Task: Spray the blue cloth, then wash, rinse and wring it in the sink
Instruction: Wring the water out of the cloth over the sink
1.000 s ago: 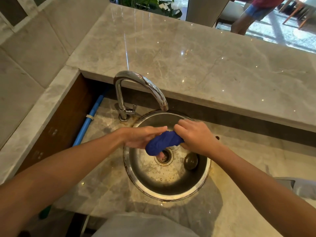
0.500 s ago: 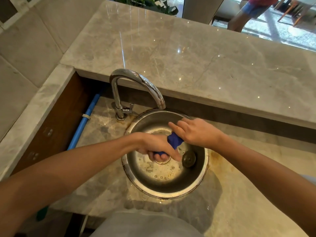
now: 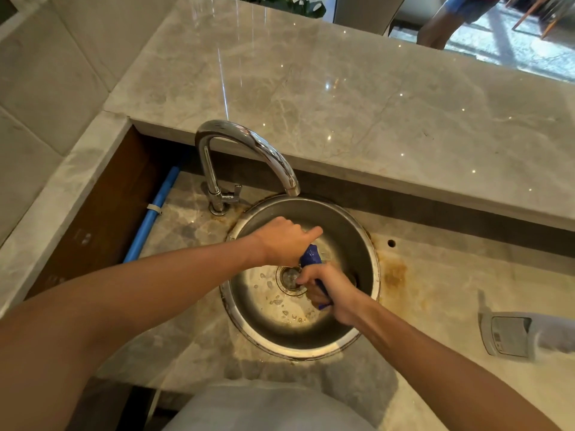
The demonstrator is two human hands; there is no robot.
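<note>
Cloth (image 3: 312, 256), blue and twisted into a tight rope, hangs over the drain of the round sink (image 3: 371, 276) — left hand (image 3: 281, 241) grips its far end, right hand (image 3: 333, 289) its near end, fingers curled round it. Best to counter-twist firmly, low over the basin, so drips stay off the counter (image 3: 435, 293).

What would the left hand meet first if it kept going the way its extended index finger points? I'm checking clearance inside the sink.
Probably the far inner wall of the round steel sink; the left hand points there, though depth is unclear.
</note>
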